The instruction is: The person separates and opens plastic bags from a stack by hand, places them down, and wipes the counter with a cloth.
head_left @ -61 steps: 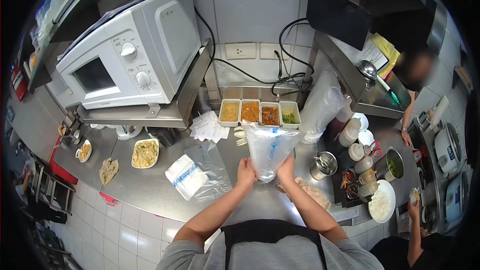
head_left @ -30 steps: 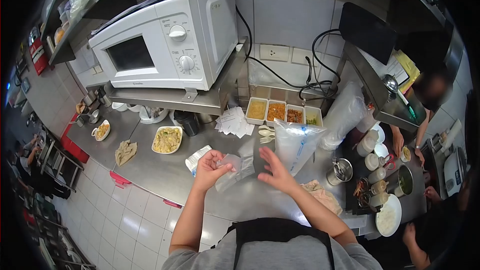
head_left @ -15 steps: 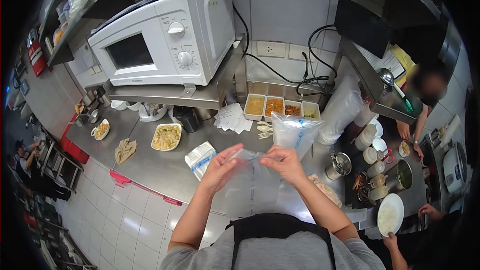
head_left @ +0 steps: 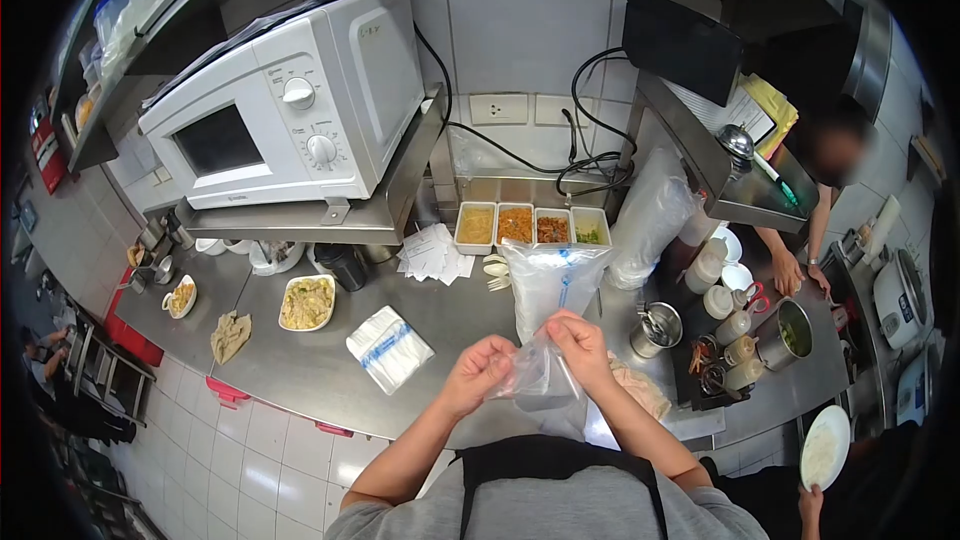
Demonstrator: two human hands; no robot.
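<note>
A clear plastic bag (head_left: 545, 380) hangs between my two hands, in front of my apron. My left hand (head_left: 482, 372) pinches it at one side, fingers closed. My right hand (head_left: 577, 342) grips its upper edge, thumb and fingers pressed together. Just beyond my hands lies a pack of clear bags (head_left: 560, 280) with blue print. To the left, a folded white pack with a blue stripe (head_left: 390, 350) rests on the steel counter (head_left: 300, 360). Whether the bag's mouth is parted I cannot make out.
A microwave (head_left: 290, 110) stands on a raised shelf. Several food trays (head_left: 515, 227), a bowl of food (head_left: 307, 302) and paper slips (head_left: 436, 254) are on the counter. To the right are squeeze bottles (head_left: 706, 270), a steel pot (head_left: 783, 334) and another person's hand holding a plate (head_left: 826, 446).
My hands have moved lower with the clear bag, which is now more bunched and slanted. The view has shifted. At the right, the plate of rice has moved outward.
</note>
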